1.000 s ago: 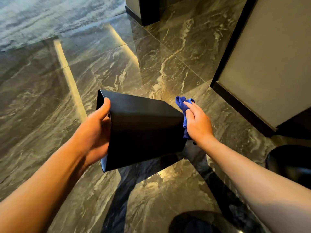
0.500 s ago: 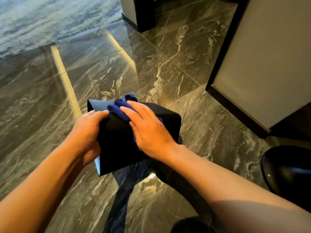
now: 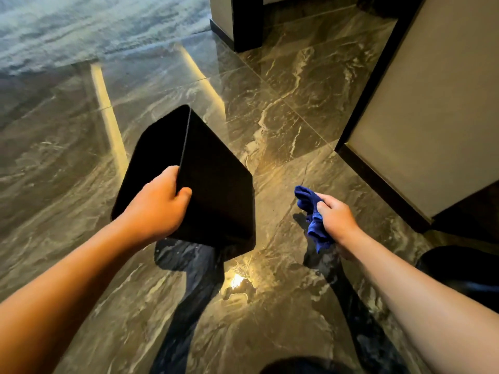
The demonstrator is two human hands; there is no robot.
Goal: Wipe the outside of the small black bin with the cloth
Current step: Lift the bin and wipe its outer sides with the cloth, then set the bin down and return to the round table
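Note:
The small black bin (image 3: 216,190) hangs tilted above the marble floor, its opening turned to the left and away from me. My left hand (image 3: 159,206) grips its rim, thumb on the outer wall and fingers hidden inside. My right hand (image 3: 334,220) is off to the right of the bin, apart from it, closed around a crumpled blue cloth (image 3: 313,217) that sticks out above and below the fist.
Glossy dark marble floor (image 3: 283,103) lies all around. A beige cabinet (image 3: 432,109) with a dark plinth stands at the right, a dark post (image 3: 247,22) at the top, and a dark rounded object (image 3: 464,268) at the lower right edge.
My right hand has lifted the cloth off the bin's side and moved away to the right. The left hand has turned the bin so another side faces me.

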